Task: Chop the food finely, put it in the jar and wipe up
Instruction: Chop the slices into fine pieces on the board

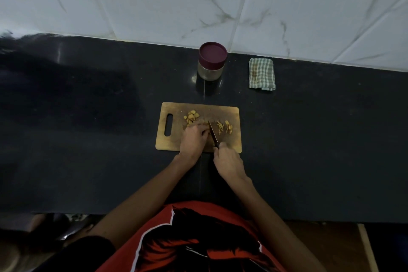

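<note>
A wooden chopping board (174, 139) with a handle slot lies on the black counter. Yellow food slices (191, 116) sit in a pile at its back, and thin chopped strips (224, 127) lie to the right. My left hand (194, 138) rests on the board with fingers curled over a piece of food next to the blade. My right hand (227, 160) grips the handle of a dark knife (213, 133), whose blade points away from me, right of my left fingers. A jar (212, 62) with a maroon lid on stands behind the board.
A folded green checked cloth (262, 74) lies at the back right, near the white marble-patterned tiled wall (198, 0). The black counter (88, 128) stretches wide on both sides. Its front edge runs just before my red shirt.
</note>
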